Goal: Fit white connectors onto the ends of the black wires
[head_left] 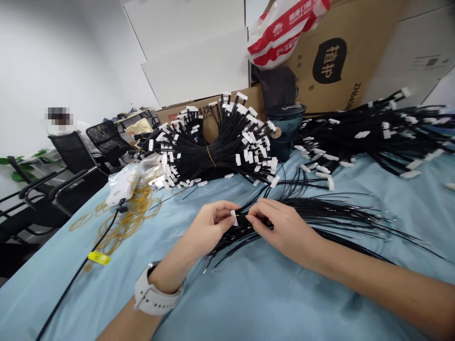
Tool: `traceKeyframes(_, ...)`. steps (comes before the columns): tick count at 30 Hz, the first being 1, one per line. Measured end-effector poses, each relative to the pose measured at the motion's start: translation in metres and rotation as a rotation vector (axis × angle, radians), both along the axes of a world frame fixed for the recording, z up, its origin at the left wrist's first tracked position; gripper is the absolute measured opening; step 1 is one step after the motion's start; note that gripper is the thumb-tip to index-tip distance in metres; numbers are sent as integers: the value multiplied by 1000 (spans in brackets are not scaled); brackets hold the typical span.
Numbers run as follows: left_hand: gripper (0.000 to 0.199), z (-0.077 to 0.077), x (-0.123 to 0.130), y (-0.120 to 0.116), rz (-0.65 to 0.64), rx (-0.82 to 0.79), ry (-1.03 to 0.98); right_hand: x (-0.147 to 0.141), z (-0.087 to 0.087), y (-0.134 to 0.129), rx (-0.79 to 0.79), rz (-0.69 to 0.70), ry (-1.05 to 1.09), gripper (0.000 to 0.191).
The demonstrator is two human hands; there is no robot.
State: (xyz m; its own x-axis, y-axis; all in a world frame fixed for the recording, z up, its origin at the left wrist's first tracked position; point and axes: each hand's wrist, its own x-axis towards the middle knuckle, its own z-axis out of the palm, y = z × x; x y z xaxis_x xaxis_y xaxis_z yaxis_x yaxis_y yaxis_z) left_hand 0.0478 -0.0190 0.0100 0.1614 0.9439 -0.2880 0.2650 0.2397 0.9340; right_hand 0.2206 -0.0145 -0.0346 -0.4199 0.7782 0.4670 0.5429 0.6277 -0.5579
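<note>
My left hand (pixel 208 231), with a white watch on its wrist, pinches a small white connector (pixel 234 218) between thumb and fingers. Close beside it on the right, my right hand (pixel 284 229) has its thumb and fingertips pressed together at a thin black wire; the exact tip is too small to make out. Beneath both hands a spread of loose black wires (pixel 341 213) lies on the blue cloth (pixel 277 303), with small metallic tips at the ends. Behind my hands sits a thick bundle of black cables (pixel 209 158) with white connectors, tied by a yellow band.
More cables with white connectors (pixel 384 130) are heaped at the back right. A dark lidded bin (pixel 286 130) stands between the piles. Yellow rubber bands (pixel 131 220), a white device (pixel 121 189) and a black cord (pixel 78 272) lie left. Cardboard boxes (pixel 355 42) stand behind; another person sits far left.
</note>
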Motion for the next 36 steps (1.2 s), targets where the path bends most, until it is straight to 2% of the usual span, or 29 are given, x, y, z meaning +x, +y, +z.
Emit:
traceKeyframes(9,17,-6,-2,-2,-31,31,41,-1,1,0,-86,-15,-4,15)
traceKeyframes(17,18,-1,1,-4,6,-3,64,4,-1,0,-105,11,1,14)
traceKeyframes(36,18,-1,3,-4,-7,-38,53,4,-1,0,-5,22,2,17)
